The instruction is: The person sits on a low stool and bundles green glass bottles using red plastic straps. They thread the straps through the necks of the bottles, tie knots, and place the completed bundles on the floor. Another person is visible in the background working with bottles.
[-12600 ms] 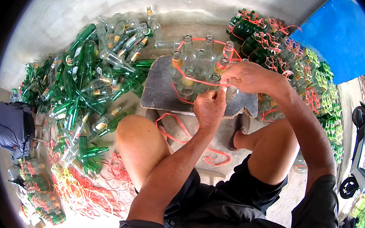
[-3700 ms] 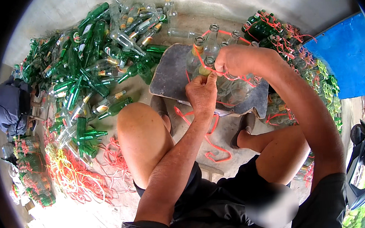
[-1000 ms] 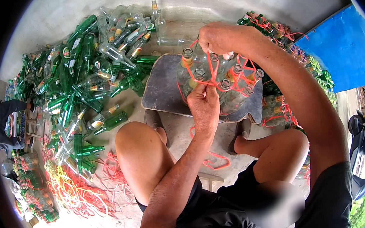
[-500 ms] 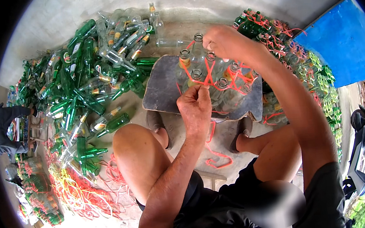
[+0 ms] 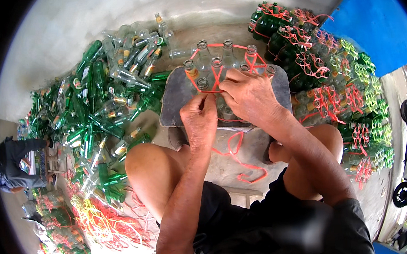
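Note:
A cluster of clear glass bottles [image 5: 203,62] stands upright on a dark board seat [image 5: 175,100] in front of my knees. Red plastic twine [image 5: 214,45] runs round the outer necks and crosses between the inner ones. At the near left of the cluster, my left hand [image 5: 199,118] is closed, with finger and thumb pinching the twine. Just right of it, my right hand [image 5: 251,94] is closed on the twine beside the middle necks and hides several near bottles. A loose tail of twine [image 5: 236,148] hangs off the near edge to the floor.
Loose green and clear bottles [image 5: 97,87] are heaped at the left against the wall. Bundled bottles [image 5: 303,62] tied with red and yellow twine line the right. A tangle of twine [image 5: 105,220] lies at lower left. Another person [image 5: 22,162] is at far left.
My right hand has come from the far side of the cluster back toward my left hand. The twine now stretches across the far necks. My left hand stays near the front.

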`<state>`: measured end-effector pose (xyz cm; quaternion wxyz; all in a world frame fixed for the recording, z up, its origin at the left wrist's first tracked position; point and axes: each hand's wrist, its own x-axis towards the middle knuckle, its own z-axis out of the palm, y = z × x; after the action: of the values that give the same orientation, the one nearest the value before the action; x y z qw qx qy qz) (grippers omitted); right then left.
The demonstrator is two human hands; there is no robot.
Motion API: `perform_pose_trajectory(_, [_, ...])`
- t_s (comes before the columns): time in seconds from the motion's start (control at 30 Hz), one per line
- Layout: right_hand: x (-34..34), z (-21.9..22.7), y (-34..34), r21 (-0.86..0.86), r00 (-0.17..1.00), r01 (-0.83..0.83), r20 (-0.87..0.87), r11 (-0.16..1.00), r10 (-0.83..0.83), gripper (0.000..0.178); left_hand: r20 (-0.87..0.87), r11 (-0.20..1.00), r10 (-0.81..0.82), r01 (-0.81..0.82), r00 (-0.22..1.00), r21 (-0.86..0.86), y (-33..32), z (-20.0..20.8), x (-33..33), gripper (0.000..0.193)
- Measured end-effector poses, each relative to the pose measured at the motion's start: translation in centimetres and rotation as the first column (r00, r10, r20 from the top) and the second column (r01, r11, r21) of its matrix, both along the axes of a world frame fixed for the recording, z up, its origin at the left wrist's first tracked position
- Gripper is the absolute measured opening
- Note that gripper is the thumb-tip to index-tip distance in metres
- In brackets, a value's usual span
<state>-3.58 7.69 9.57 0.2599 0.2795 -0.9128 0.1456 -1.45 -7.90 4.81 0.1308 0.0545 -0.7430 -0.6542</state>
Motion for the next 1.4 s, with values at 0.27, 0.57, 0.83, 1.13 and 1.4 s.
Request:
perform_pose_trajectory(0.27, [-0.1, -1.0, 0.0, -0.114, 0.998, 0.006, 0.064, 0.993, 0.002, 0.008, -0.014, 0.986, -0.052, 0.05, 0.999, -0.159, -1.0, 0.4, 0.3, 0.011])
perform_pose_trajectory(0.57, [-0.2, -1.9, 0.1, -0.12, 0.997, 0.036, 0.076, 0.992, -0.027, 0.009, -0.062, 0.788, -0.25, 0.166, 0.966, -0.593, -2.9, 3.2, -1.2, 0.012])
perform_pose_trajectory(0.83, [-0.1, -1.6, 0.1, -0.106, 0.991, 0.03, 0.135, 0.994, -0.015, 0.008, 0.1, 0.42, -0.459, 0.314, 0.883, -0.851, -4.2, 8.5, -4.9, 0.01])
perform_pose_trajectory(1.13, [0.0, -1.6, -0.1, -0.119, 0.993, 0.035, 0.118, 0.992, -0.021, 0.011, 0.319, 0.313, -0.501, 0.512, 0.804, -0.8, -3.9, 9.8, -11.6, 0.016])
perform_pose_trajectory(1.4, [-0.1, -1.5, 0.0, -0.148, 0.993, 0.005, 0.117, 0.989, 0.012, 0.015, 0.347, 0.349, -0.411, 0.497, 0.843, -0.795, -4.8, 7.9, -12.3, 0.015])
